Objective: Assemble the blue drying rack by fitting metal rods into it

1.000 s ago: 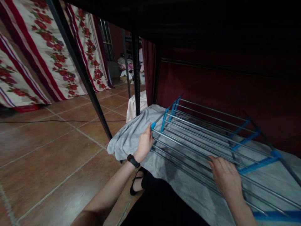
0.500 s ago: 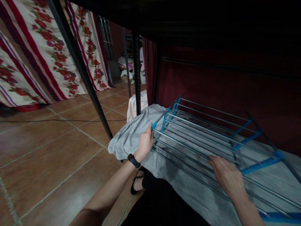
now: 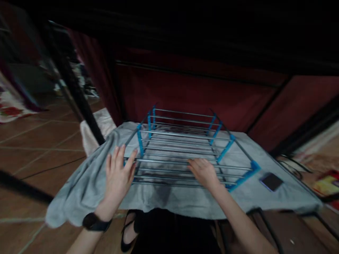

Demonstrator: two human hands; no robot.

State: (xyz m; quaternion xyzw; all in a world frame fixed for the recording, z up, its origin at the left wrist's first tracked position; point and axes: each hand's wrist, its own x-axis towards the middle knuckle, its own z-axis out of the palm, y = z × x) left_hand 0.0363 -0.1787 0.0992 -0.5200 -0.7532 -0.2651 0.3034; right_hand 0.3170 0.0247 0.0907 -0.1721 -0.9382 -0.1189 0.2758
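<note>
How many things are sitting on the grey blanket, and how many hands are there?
Folded drying rack with blue joints: 1
Phone: 1
Hands: 2, the left hand and the right hand, both on the rack's rods
Total on the grey blanket: 2 things, plus 2 hands

A dark phone point(image 3: 271, 181) lies flat on the grey sheet point(image 3: 84, 185), right of centre. Behind stands a dark red wall point(image 3: 185, 93). A black post point(image 3: 71, 90) slants at left, a pale cloth point(image 3: 102, 125) bunched just behind it. Brown floor tiles point(image 3: 31, 141) spread leftward, with flowered fabric point(image 3: 10, 109) at the far edge. A black sandal point(image 3: 126, 231) shows below the sheet's edge
</note>
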